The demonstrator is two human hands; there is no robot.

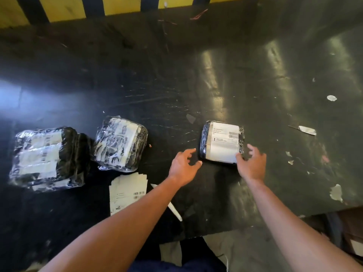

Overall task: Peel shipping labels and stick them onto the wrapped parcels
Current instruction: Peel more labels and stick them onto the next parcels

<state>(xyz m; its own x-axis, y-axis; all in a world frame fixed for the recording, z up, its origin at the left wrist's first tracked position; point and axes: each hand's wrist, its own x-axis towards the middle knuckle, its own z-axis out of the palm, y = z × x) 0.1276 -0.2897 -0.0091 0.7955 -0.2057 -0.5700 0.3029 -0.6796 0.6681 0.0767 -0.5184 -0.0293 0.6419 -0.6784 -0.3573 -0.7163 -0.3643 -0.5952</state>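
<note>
A dark, scratched desk [196, 79] fills most of the view, its surface flecked with pale paper scraps and torn tape residue, thickest toward the right edge. Near the left edge lies the largest parcel [47, 158], a black bundle in shiny clear wrap with several white strips under the film. Just beside it, toward the middle of the desk, sits a second wrapped parcel [120, 143], smaller and also crossed with white printed strips. Well apart from both, toward the right of the near edge, lies the labelled parcel [222, 142], black and flat, with a white shipping label [225, 141] stuck across its top face; the barcode shows, but the print is too small to read. Close to the near edge, just in front of the second parcel, rests a fanned stack of labels [127, 190], partly covered by the left forearm. A narrow white backing strip [174, 210] lies beside that stack. The left hand [183, 166] hovers by the labelled parcel's left side, fingers spread and holding nothing. The right hand [252, 165] has its fingers apart, the thumb apparently touching the label's near right corner.
</note>
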